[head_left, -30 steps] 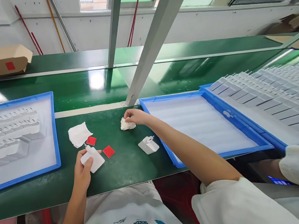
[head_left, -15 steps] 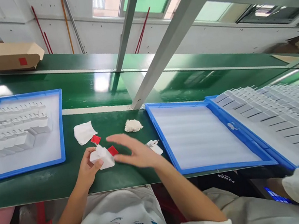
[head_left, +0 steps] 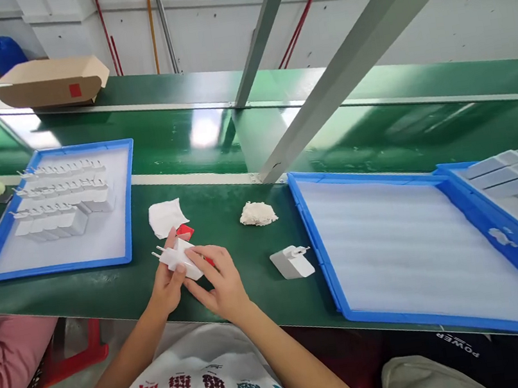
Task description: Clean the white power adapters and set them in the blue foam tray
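A white plug-in charger (head_left: 181,257) is held low over the green bench in front of me, its two pins pointing left. My left hand (head_left: 168,288) grips it from the left and below, thumb on the near side. On its right side, my right hand (head_left: 221,282) has thumb and fingers closed against the casing. Just behind the charger lies a small red piece (head_left: 185,232), and another red bit shows partly under my right fingers. A white cloth (head_left: 165,218) rests beyond my left hand. Another white charger (head_left: 292,261) lies to the right, near the tray.
On the left, a blue-rimmed tray (head_left: 131,200) carries rows of white chargers. A crumpled off-white wad (head_left: 257,213) lies mid-bench. To the right are a bare-bottomed blue tray (head_left: 315,244) and a further tray with chargers (head_left: 504,173). A slanted metal post (head_left: 322,94) rises behind.
My right hand has come in from the right, from spread fingers to holding the charger. The charger has turned, its pins now leftward. The camera view has swung left.
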A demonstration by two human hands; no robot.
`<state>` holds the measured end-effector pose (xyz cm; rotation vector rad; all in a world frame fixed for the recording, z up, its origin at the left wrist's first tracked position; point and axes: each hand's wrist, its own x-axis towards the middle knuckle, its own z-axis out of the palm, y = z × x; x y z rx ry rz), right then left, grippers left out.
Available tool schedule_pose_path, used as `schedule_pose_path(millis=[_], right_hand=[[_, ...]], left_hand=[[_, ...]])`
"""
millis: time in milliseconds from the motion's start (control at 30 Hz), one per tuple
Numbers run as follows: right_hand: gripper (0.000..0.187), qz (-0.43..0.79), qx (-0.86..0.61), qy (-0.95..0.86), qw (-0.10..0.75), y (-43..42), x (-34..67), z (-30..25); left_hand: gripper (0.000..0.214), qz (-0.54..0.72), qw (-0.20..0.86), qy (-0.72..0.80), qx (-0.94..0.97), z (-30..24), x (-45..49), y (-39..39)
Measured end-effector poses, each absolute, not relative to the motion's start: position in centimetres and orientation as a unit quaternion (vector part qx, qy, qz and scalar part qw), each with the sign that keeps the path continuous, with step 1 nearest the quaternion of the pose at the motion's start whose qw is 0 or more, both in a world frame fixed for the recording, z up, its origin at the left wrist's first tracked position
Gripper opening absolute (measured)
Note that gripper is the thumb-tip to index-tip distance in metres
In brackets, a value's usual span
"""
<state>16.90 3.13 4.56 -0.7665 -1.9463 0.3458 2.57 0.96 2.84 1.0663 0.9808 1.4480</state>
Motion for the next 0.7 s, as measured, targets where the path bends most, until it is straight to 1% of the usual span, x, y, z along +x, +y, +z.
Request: schedule_pose_path(millis=[33,133,233,333,433,567,700], right_hand=[[0.051,0.172,-0.313,-0.794,0.491,3.0,17.1,5.0],[0.031,0.264,-0.315,-0.764,0.497,2.8,17.8,6.8],[0.019,0.319,-0.304,-0.752,0.491,3.0,18.4,8.5],[0.014,0.331,-0.286,-0.76,0.481,3.1,18.5,9.5],[0.011,0.337,-0.277,-0.754,0.49,3.0,18.4,9.8],[0.006,0.379,-0.284,-0.736,0.483,2.9,18.6,9.8],[0.008,0.414,-0.256,-0.74,0.465,3.2,19.0,9.9]], left_hand=[[0.068,0.61,0.513,0.403,0.451,2.9,2.5,0.9],[0.077,0.622,0.494,0.378,0.475,3.0,2.4,0.9],[0.071,0.621,0.492,0.351,0.499,3.0,2.3,0.9],[0.063,0.603,0.51,0.321,0.523,3.0,2.3,0.8],[0.066,0.579,0.523,0.317,0.54,3.1,2.1,0.8],[0.072,0.558,0.521,0.348,0.544,3.0,1.9,0.8],[0.069,0.559,0.519,0.333,0.555,2.6,1.8,0.7]])
